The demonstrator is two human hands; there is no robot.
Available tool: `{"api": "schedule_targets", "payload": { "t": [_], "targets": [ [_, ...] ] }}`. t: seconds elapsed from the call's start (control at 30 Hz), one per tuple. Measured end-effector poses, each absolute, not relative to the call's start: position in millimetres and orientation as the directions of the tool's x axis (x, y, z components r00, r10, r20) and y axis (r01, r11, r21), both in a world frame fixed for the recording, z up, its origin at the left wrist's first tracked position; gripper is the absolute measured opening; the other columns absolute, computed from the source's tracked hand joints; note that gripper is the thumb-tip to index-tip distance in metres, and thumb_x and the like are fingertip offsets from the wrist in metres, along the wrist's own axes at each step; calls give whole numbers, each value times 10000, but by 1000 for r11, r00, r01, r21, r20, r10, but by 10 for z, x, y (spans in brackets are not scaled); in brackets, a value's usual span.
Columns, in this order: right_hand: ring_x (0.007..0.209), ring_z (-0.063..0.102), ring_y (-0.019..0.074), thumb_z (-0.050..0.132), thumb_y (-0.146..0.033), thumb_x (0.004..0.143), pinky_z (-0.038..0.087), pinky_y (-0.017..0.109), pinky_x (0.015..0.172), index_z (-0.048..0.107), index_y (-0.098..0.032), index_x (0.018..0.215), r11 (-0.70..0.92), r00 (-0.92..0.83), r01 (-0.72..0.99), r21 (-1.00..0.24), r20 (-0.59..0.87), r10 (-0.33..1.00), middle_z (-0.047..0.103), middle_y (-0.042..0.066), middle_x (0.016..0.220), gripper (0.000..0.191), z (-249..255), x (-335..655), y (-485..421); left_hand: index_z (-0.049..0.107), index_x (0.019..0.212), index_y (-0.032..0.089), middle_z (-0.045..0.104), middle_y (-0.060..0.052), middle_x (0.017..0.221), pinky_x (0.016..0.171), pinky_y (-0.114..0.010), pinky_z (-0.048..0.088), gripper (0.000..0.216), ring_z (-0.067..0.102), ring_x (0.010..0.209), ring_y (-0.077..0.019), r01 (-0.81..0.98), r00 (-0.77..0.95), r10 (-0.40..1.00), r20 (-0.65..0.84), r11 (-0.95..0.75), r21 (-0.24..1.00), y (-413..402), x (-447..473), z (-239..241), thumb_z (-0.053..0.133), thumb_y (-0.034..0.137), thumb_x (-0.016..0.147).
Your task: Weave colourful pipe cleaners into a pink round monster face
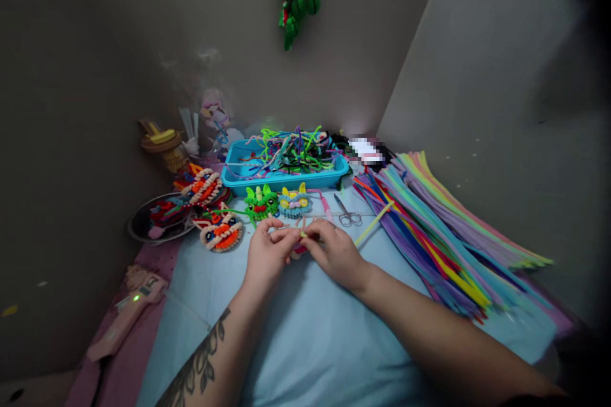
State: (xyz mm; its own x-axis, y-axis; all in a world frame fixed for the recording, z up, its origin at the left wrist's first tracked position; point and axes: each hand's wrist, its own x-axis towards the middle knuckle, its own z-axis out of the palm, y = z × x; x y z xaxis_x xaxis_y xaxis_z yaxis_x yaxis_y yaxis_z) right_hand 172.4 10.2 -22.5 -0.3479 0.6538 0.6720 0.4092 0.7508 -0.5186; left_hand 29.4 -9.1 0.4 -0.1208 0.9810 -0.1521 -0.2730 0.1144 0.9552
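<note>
My left hand (270, 247) and my right hand (338, 250) meet over the light blue cloth, both closed with fingertips pinched together. Between them is a small pink pipe-cleaner piece (299, 253), mostly hidden by the fingers. A bit of yellow-green shows at the pinch, and a pale yellow pipe cleaner (375, 224) sticks out past my right hand toward the upper right. Just beyond the fingers sit a green pipe-cleaner animal head (261, 202) and a blue-and-yellow one (294, 203). Small scissors (347, 211) lie near my right hand, beside a pink coiled pipe cleaner (325, 203).
A blue tray (286, 183) heaped with pipe-cleaner scraps stands at the back. Bundles of long coloured pipe cleaners (429, 235) cover the right side. Orange-and-cream heads (222, 232), a dark round dish (160, 222) and a pink glue gun (131, 311) are on the left.
</note>
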Motion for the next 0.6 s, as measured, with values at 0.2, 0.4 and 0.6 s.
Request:
{"api": "schedule_targets", "payload": {
  "t": [0.2, 0.4, 0.6],
  "targets": [
    [780, 603, 209, 541, -162, 856, 511, 323, 679, 481, -217, 952, 772, -376, 421, -476, 683, 626, 617, 60, 822, 126, -209, 1705, 72, 314, 829, 237, 599, 92, 640, 342, -121, 329, 448, 501, 415, -56, -235, -232, 972, -32, -24, 972, -91, 315, -63, 722, 290, 653],
    [818, 600, 214, 510, -133, 871, 512, 341, 728, 515, -208, 933, 756, -396, 451, -474, 653, 645, 627, 67, 835, 98, -206, 1684, 67, 263, 797, 244, 583, 112, 606, 468, -151, 422, 443, 532, 463, -63, -242, -237, 971, -19, -40, 969, -86, 321, -45, 684, 231, 661],
    [900, 613, 219, 464, -121, 892, 521, 364, 785, 542, -205, 1045, 707, -336, 511, -490, 643, 688, 643, 90, 947, 191, -155, 1772, 130, 429, 947, 213, 685, -26, 899, 471, -208, 437, 334, 546, 473, -80, 120, -178, 982, 69, -48, 992, -76, 226, -4, 664, 303, 727]
  ]
}}
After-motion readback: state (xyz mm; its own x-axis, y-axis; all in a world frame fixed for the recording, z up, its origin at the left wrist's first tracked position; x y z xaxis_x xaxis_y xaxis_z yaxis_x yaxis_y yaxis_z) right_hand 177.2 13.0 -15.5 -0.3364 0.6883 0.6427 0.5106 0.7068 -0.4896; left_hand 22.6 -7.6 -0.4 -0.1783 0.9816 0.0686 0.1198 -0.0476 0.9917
